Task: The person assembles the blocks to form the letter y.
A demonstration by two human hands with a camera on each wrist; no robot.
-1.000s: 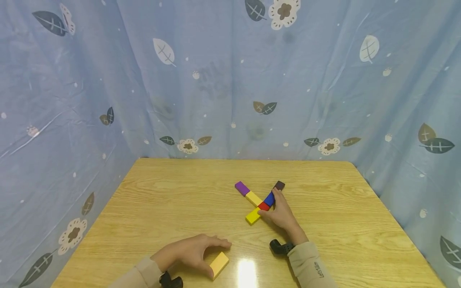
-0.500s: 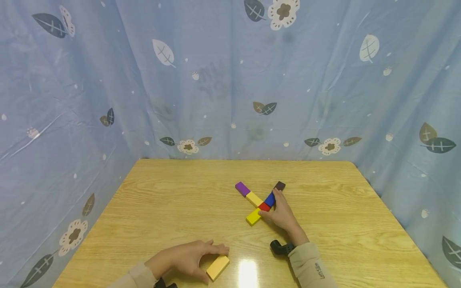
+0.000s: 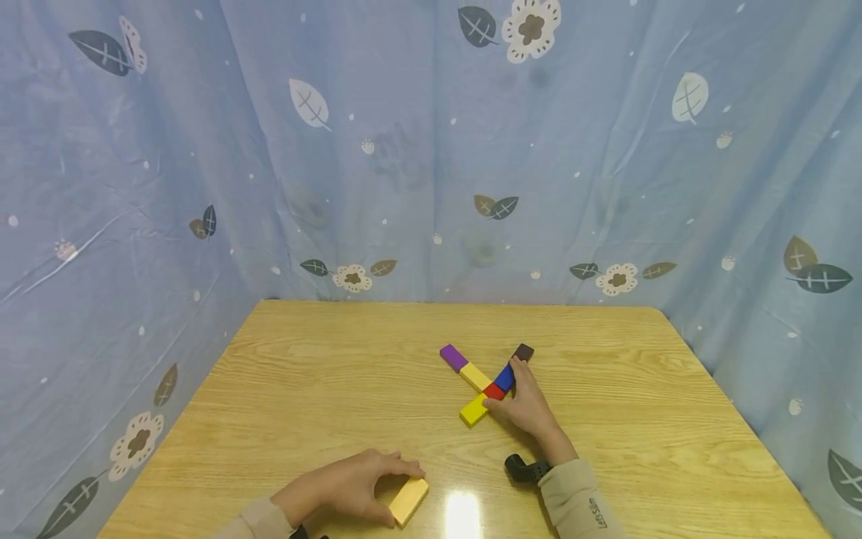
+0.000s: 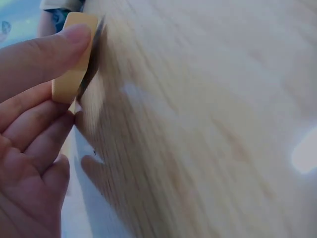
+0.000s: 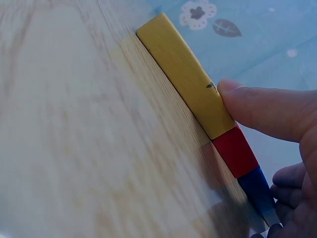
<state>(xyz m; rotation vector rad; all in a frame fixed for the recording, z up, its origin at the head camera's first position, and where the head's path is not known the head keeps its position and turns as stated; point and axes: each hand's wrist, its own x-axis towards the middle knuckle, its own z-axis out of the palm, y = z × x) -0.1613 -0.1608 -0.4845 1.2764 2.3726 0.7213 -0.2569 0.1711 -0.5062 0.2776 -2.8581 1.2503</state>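
Note:
My left hand [image 3: 357, 483] pinches a pale orange-yellow rectangular block [image 3: 409, 501] by its ends, close over the table. In the left wrist view the thumb lies on the block's [image 4: 69, 89] near end, with fingers behind it. My right hand [image 3: 528, 408] rests along the right side of a block row. Its thumb touches the yellow block [image 3: 474, 411], and its fingertips are at the blue block [image 3: 503, 376]. Between these sits a red block [image 3: 494, 391]; a dark brown block [image 3: 523, 352] tops the row. A pale yellow block [image 3: 474, 376] and purple block [image 3: 453, 358] branch off up-left.
A wooden table [image 3: 323, 374] carries all the blocks. Blue patterned curtain [image 3: 431, 150] hangs behind it and along both sides. Light glares off the tabletop near the front, between the two arms. Each wrist wears a black device [image 3: 525, 469].
The left hand's fingers, earlier spread beyond the pale orange-yellow block, have come in onto its far end while the thumb stays at the near one. The right hand has not visibly moved.

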